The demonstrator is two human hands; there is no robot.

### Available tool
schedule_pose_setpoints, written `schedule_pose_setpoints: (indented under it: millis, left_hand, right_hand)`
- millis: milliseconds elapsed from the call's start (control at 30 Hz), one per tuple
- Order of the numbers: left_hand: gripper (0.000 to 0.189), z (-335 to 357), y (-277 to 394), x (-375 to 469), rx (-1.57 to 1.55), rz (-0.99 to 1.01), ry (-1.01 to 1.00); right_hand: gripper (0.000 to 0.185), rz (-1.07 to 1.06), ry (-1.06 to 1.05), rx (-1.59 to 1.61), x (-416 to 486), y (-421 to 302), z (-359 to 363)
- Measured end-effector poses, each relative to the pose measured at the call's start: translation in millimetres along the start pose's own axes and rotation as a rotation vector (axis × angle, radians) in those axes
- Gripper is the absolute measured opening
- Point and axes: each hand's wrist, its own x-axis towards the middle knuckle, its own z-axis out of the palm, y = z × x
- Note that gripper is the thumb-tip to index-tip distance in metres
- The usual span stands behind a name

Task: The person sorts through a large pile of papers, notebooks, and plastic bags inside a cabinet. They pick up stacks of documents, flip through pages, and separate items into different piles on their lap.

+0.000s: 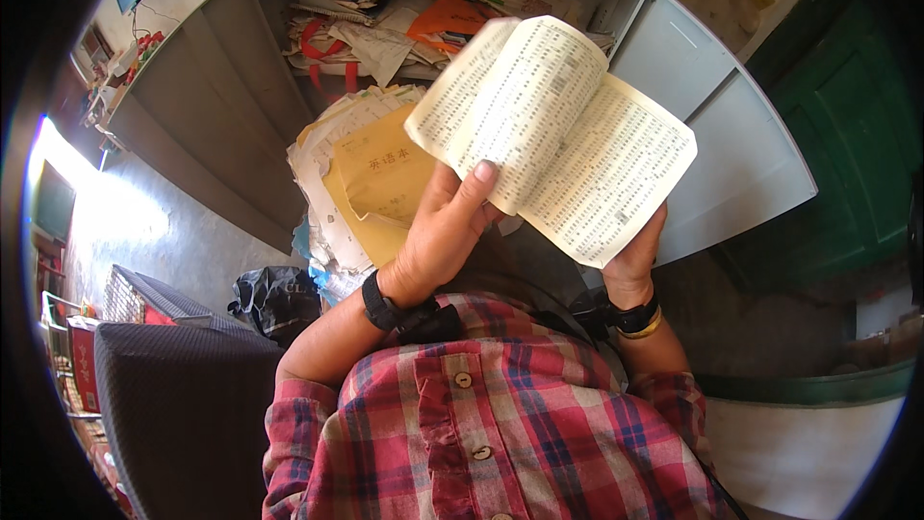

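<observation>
An open printed book (606,166) with cream pages is held up between both hands, one leaf curling upward in the middle. My left hand (451,231) grips its lower left part, the thumb lying on the page. Under the right page's lower corner, my right hand (639,253) supports the book, its fingers mostly hidden behind it. Just left of the book, a tan exercise book (379,166) bearing writing lies on a tall, uneven pile of papers (310,173). Both wrists wear black bands.
An open metal cabinet holds heaped papers (375,43) and an orange bag (451,18). Its doors spread out at the left (209,94) and right (722,123). A black plastic bag (278,300) and a dark padded seat (180,404) are at the lower left.
</observation>
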Motion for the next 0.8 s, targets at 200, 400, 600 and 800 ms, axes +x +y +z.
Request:
schedule_pose_setpoints:
  millis: [200,400,600,800]
  left_hand:
    - [0.061,3,7,-2,1.365,0.545,-0.556]
    - [0.049,-6,5,3,0.684,0.244,-0.054]
    - [0.042,-12,6,7,0.608,0.027,-0.001]
    - [0.046,-9,5,4,0.498,-0.003,0.015]
  right_hand:
    - [0.063,0.076,0.094,0.086,0,2,6]
    - [0.062,0.123,0.046,-0.097,0,2,6]
    - [0.063,0.184,0.066,-0.036,-1,9,6]
    - [0.063,0.214,0.06,-0.1,2,15,4]
